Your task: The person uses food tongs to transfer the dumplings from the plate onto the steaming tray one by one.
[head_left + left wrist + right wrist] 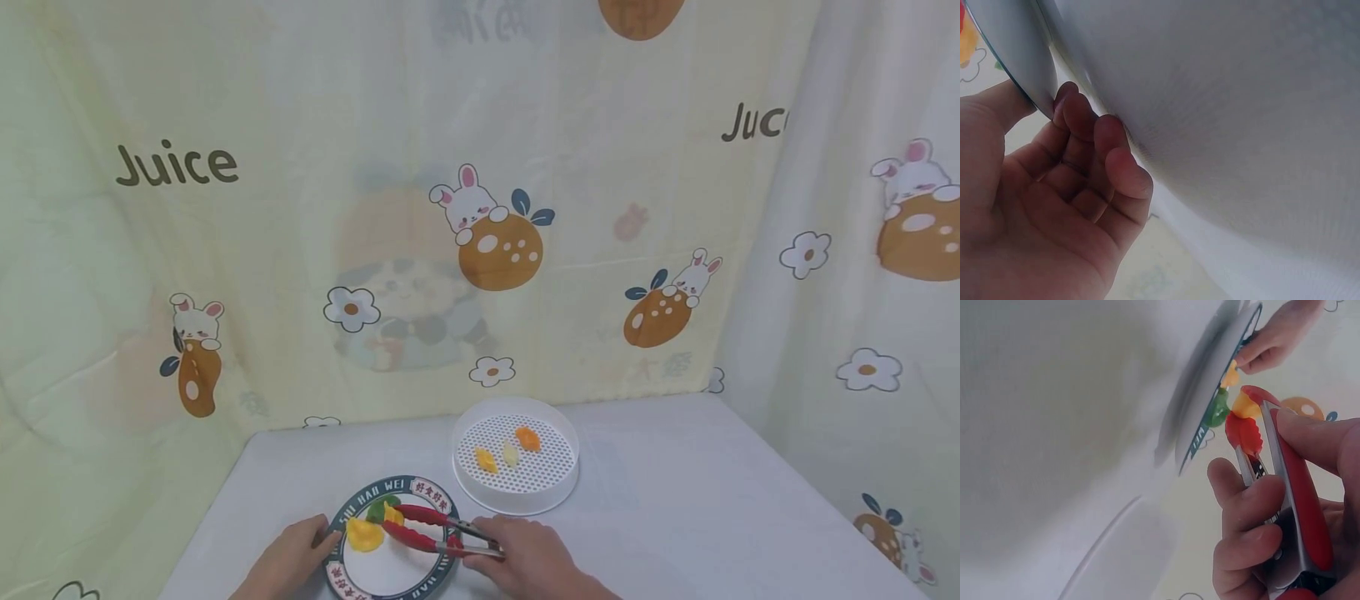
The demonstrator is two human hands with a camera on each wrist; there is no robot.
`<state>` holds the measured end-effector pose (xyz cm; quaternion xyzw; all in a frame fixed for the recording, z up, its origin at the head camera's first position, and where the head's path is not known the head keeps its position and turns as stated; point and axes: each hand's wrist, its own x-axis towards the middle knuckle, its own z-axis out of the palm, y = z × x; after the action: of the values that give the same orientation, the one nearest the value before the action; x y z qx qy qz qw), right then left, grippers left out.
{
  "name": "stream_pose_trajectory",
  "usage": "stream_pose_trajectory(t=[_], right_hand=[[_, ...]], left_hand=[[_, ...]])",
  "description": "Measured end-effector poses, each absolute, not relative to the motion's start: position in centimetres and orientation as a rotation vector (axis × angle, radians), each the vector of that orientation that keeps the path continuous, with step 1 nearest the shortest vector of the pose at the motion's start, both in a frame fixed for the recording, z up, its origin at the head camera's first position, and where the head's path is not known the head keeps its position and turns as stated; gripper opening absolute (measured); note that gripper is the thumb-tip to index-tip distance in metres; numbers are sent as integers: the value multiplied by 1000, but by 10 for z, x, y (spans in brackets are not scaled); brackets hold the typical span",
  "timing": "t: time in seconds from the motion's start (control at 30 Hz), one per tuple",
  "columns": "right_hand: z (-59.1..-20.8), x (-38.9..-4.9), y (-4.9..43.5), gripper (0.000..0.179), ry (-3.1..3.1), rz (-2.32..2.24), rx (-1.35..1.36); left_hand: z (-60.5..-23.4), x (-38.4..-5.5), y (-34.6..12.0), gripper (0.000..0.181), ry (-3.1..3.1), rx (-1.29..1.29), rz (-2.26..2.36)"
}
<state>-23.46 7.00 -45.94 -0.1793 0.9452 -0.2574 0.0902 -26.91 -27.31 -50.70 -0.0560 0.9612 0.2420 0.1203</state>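
Observation:
In the head view, a round plate (393, 572) with a dark lettered rim stands at the near left of the table. My left hand (291, 554) pinches its left edge, the thumb at the rim and the fingers beneath, as the left wrist view shows. A pair of red-tipped tongs (412, 537) is gripped in my right hand (534, 554). Between the tong tips sits a yellow dumpling-shaped piece (1245, 407), over the plate. Another yellow dumpling (364, 535) and a green dumpling (381, 507) lie on the plate's far left part.
Behind and right of the plate stands a round white steamer tray (517, 502) with a perforated base. On it lie a yellow piece (486, 460), a pale piece (511, 454) and an orange piece (528, 439). A printed curtain (300, 208) hangs around the white table (660, 500).

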Motion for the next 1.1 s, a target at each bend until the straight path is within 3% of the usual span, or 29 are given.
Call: stream_pose_trajectory(t=[0.43, 1.1], right_hand=[[-449, -237, 85, 61, 2914, -818, -487], [-432, -250, 126, 63, 3090, -840, -236]], left_hand=[[-507, -267, -272, 29, 2798, -163, 741], [-505, -264, -271, 29, 2796, -168, 765]])
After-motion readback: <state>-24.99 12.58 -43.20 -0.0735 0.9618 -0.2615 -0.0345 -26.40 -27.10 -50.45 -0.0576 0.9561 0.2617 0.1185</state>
